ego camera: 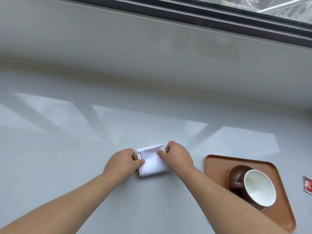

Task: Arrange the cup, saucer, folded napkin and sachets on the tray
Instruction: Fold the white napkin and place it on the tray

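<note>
A white folded napkin lies on the grey table, left of the tray. My left hand pinches its left edge, and my right hand grips its upper right corner. The brown tray sits at the lower right. On it stands a brown saucer with a brown cup, white inside, resting on it. A red sachet lies on the table beyond the tray's right side, cut off by the frame's edge.
The grey table runs back to a low grey sill under a dark window frame.
</note>
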Motion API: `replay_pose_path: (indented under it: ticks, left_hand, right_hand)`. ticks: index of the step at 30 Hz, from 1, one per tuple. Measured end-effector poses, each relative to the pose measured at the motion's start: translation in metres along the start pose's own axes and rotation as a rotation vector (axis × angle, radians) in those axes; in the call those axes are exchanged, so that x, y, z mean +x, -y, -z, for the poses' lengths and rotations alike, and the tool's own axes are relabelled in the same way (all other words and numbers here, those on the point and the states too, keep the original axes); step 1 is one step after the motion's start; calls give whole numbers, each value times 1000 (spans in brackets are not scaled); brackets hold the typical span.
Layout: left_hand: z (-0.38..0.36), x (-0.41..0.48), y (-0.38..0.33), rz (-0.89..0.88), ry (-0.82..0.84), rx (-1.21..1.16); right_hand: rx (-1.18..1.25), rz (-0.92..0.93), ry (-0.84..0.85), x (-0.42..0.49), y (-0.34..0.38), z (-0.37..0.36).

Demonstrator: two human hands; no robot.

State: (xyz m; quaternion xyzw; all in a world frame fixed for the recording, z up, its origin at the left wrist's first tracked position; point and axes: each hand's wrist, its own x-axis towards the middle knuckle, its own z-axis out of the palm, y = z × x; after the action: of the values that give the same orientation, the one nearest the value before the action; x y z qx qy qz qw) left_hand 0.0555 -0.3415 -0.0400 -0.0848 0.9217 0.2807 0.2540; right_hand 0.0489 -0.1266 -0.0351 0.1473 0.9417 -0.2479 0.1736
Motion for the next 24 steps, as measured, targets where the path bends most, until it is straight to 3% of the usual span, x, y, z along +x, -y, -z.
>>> replay_pose_path:
  ticks: [3, 8, 12, 15, 18, 24]
  left_hand:
    - [3, 3, -4, -42, -42, 102]
    - [8, 14, -18, -149, 5, 235]
    - [21, 20, -33, -307, 143, 281]
    - [37, 19, -52, -296, 405, 40]
    - [41, 14, -72, -261, 647, -241]
    - [-3, -21, -117, -260, 491, -288]
  right_hand:
    - [-27, -31, -14, -5, 4, -4]
    - [-71, 14, 118, -11, 15, -3]
    - [200, 109, 280, -16, 14, 18]
    - [296, 165, 400, -20, 11, 45]
    - [354, 173, 400, -19, 1, 78]
    - [158, 59, 345, -16, -46, 138]
